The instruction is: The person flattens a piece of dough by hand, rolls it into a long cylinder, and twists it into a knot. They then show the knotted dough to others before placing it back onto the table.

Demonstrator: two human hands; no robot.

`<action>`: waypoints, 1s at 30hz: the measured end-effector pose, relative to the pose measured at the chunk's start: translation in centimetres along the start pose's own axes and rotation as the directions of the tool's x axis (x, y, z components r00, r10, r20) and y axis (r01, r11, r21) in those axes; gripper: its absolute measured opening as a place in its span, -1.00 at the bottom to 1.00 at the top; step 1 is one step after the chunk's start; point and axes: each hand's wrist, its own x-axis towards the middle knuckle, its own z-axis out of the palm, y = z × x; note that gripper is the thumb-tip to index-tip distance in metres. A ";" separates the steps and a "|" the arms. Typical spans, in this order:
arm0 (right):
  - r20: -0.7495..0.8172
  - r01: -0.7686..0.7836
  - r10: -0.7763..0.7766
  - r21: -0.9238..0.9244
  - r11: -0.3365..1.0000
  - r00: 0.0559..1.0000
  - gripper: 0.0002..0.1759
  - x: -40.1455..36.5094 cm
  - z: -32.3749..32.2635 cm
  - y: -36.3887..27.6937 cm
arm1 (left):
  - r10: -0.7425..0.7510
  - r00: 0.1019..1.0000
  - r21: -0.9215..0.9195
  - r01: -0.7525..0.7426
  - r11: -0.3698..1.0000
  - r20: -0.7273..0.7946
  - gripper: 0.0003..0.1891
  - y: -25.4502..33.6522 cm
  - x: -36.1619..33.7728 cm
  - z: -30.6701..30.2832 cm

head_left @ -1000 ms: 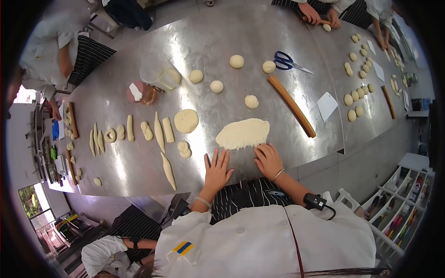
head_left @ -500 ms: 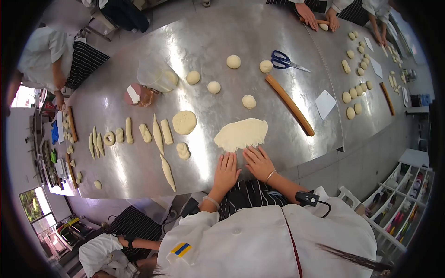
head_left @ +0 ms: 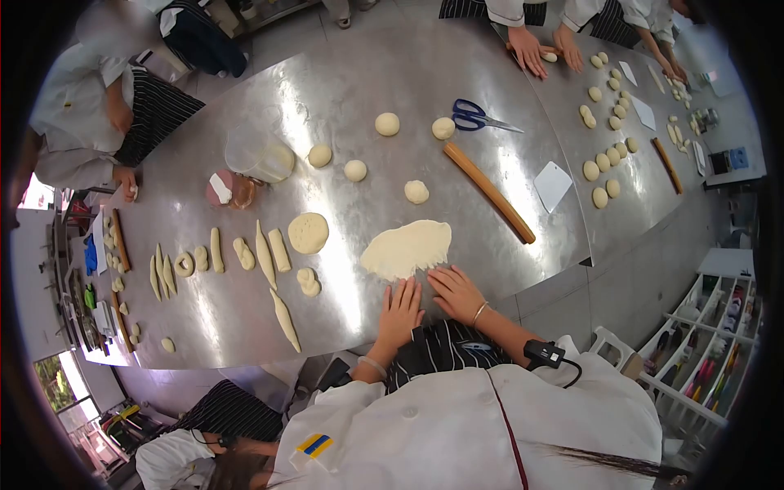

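Observation:
A flat, oval sheet of dough (head_left: 407,248) lies on the metal table, its near edge thin and ragged. My left hand (head_left: 400,312) rests palm down, fingers spread, with the fingertips at that near edge. Beside it my right hand (head_left: 456,294) is also flat, its fingertips touching the lower right part of the edge. Neither hand holds anything. Beyond the sheet sits a small dough ball (head_left: 416,192). A wooden rolling pin (head_left: 490,193) lies diagonally to the right.
Blue-handled scissors (head_left: 482,119), a white scraper (head_left: 554,187) and a clear container (head_left: 265,155) are on the table (head_left: 343,73). Several shaped dough pieces and a round disc (head_left: 308,233) lie left. Co-workers' hands (head_left: 527,51) are at the far right; another person stands far left.
The whole view has shifted and turned slightly. Both my hands remain flat at the dough's near edge. At the far left, a co-worker's hands have moved apart.

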 end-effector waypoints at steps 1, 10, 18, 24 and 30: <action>-0.006 0.011 -0.011 0.045 0.999 1.000 -0.37 -0.2 -0.2 0.5 | 0.016 1.000 0.018 -0.016 1.000 -0.016 -0.36 0.1 -0.1 -0.1; -0.010 -0.056 0.056 -0.119 0.991 0.998 -0.36 -0.6 -0.3 3.2 | 0.047 0.998 -0.025 -0.046 0.999 0.049 -0.27 1.3 3.9 0.6; -0.053 -0.033 0.031 -0.034 0.999 0.998 -0.65 -2.0 -2.6 3.6 | 0.103 0.993 -0.034 -0.101 0.994 0.053 -0.34 1.4 1.4 -0.7; -0.285 -0.139 0.199 0.216 0.966 0.938 -0.76 6.8 -4.6 4.5 | -0.165 0.923 -0.189 0.103 0.977 -0.347 -0.54 -4.1 6.7 -5.3; -0.196 0.038 -0.035 0.009 0.999 0.980 -0.72 12.0 -2.5 6.4 | 0.039 0.947 -0.105 -0.077 0.991 -0.319 -0.60 -8.7 9.8 -4.0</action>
